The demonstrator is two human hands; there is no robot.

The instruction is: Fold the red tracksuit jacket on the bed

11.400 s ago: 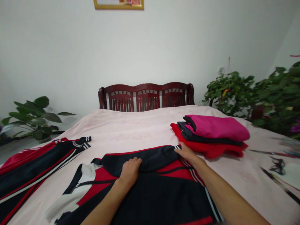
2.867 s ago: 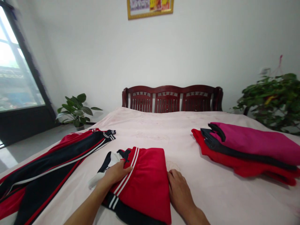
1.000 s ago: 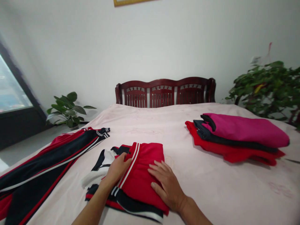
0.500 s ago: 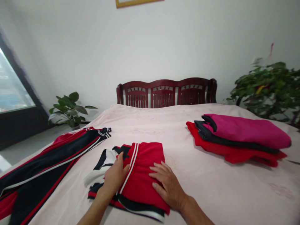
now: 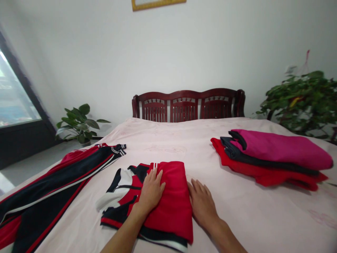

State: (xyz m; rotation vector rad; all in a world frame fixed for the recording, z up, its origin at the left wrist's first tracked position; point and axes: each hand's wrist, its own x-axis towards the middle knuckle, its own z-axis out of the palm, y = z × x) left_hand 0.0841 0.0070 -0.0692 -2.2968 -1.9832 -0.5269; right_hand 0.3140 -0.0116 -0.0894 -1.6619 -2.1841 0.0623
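A red, navy and white jacket (image 5: 173, 203) lies partly folded on the bed in front of me, its white collar end toward the left. My left hand (image 5: 152, 188) rests flat on the red folded cloth, over the white stripes, fingers stretched out. At the jacket's right edge, my right hand (image 5: 202, 202) lies with fingers extended, its thumb side against the fold and the palm on the sheet. Neither hand grips anything.
Navy and red track clothing (image 5: 63, 182) with white stripes lies spread at the left. A folded stack topped by a magenta garment (image 5: 281, 147) sits at the right. Behind are the pale pink bedsheet (image 5: 168, 137), a dark wooden headboard (image 5: 184, 105) and plants (image 5: 79, 123) on both sides.
My left hand has slid right across the jacket onto the red part. My right hand has moved right, off the red cloth to its edge. The view has shifted slightly.
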